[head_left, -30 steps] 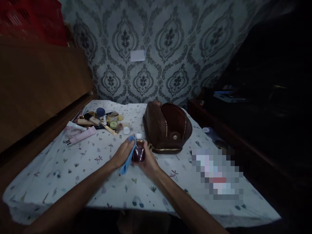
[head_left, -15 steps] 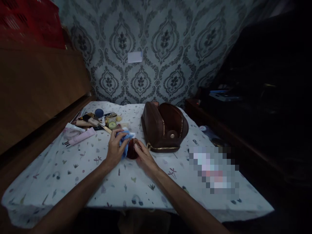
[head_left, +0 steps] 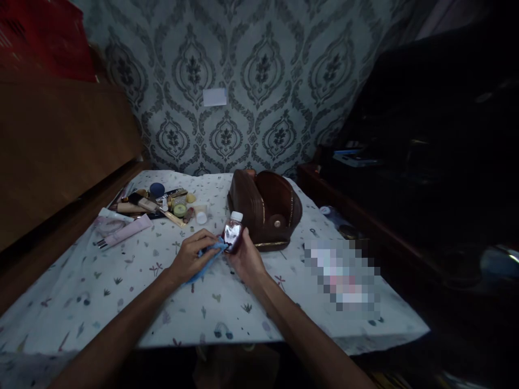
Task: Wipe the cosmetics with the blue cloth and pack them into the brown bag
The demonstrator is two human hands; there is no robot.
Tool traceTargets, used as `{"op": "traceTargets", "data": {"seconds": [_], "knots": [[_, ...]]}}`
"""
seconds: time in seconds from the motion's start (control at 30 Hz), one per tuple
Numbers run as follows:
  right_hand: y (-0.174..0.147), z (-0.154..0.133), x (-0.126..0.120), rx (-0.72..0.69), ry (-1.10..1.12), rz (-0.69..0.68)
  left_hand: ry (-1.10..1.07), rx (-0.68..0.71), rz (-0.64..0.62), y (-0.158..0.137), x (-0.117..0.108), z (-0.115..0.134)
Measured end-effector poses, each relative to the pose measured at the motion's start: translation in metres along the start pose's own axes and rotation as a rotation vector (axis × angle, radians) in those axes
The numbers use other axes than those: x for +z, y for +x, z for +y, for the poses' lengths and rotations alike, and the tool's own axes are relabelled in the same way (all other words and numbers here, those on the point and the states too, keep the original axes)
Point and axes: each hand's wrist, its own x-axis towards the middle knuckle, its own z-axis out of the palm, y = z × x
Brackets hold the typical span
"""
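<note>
In my right hand (head_left: 248,259) is a small clear bottle (head_left: 233,233) with dark red liquid and a white cap, held nearly upright with the cap on top. My left hand (head_left: 193,254) pinches a blue cloth (head_left: 206,265), whose edge touches the bottle's lower left side. Just behind my right hand stands a brown toiletry bag (head_left: 247,202), its zipped top gaping. A pile of cosmetics lies beyond my left hand, among them a pink tube (head_left: 128,231), a blue round lid (head_left: 157,189) and a small green-topped jar (head_left: 179,210).
A patterned white cloth (head_left: 133,292) covers the table. A blurred-out flat item (head_left: 340,278) lies at the right. The wooden cabinet (head_left: 60,135) borders the left side, and the papered wall (head_left: 259,124) rises behind. A dark wooden edge runs along the right.
The bottle has turned from lying sideways to upright, so its white cap and front show. My left hand has drawn lower with the blue cloth. The view has shifted slightly.
</note>
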Motion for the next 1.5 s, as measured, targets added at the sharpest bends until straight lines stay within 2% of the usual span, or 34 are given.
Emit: {"op": "traceTargets", "data": {"seconds": [0.07, 0.17, 0.23, 0.33, 0.5, 0.57, 0.67, 0.73, 0.83, 0.97, 1.03, 1.1, 1.2, 1.27, 1.37, 1.5], "knots": [[-0.002, 0.002, 0.001, -0.012, -0.023, -0.011, 0.033, -0.044, 0.099, 0.001, -0.001, 0.000], [-0.008, 0.008, 0.004, -0.020, -0.108, -0.098, 0.114, -0.083, 0.270, 0.003, -0.001, 0.000], [-0.012, 0.010, 0.007, -0.006, -0.162, -0.144, 0.144, -0.076, 0.298, 0.004, 0.000, 0.001], [-0.013, 0.009, 0.008, 0.009, -0.172, -0.117, 0.126, -0.045, 0.203, 0.003, -0.001, 0.004], [-0.011, -0.002, 0.007, 0.022, -0.170, 0.017, -0.043, -0.010, -0.104, 0.004, -0.004, 0.008], [-0.012, -0.003, 0.007, 0.023, -0.178, 0.036, -0.062, -0.038, -0.069, 0.006, -0.004, 0.008], [-0.014, 0.000, 0.007, 0.076, -0.257, 0.011, 0.013, -0.104, 0.152, 0.008, -0.004, 0.007], [-0.014, 0.005, 0.005, 0.098, -0.311, -0.021, 0.056, -0.117, 0.225, 0.008, -0.004, 0.004], [-0.011, 0.011, 0.003, 0.084, -0.275, -0.031, 0.067, -0.091, 0.162, 0.006, -0.003, 0.002], [-0.005, 0.008, -0.001, 0.014, -0.149, 0.050, 0.021, -0.010, -0.062, 0.002, -0.004, 0.006], [-0.003, 0.005, -0.001, -0.017, -0.120, 0.056, -0.013, 0.014, -0.134, 0.002, -0.005, 0.009], [-0.005, 0.003, -0.001, -0.012, -0.130, 0.030, -0.024, 0.005, -0.077, 0.004, -0.006, 0.010], [-0.008, 0.004, 0.000, 0.033, -0.229, -0.006, 0.043, -0.056, 0.132, 0.005, -0.006, 0.007], [-0.011, 0.006, 0.000, 0.072, -0.313, -0.041, 0.094, -0.077, 0.187, 0.005, -0.005, 0.004], [-0.011, 0.007, 0.000, 0.095, -0.331, -0.048, 0.122, -0.046, 0.115, 0.002, -0.003, 0.003], [-0.008, 0.005, 0.000, 0.010, -0.236, 0.055, 0.104, 0.046, -0.056, 0.000, -0.002, 0.006]]}}
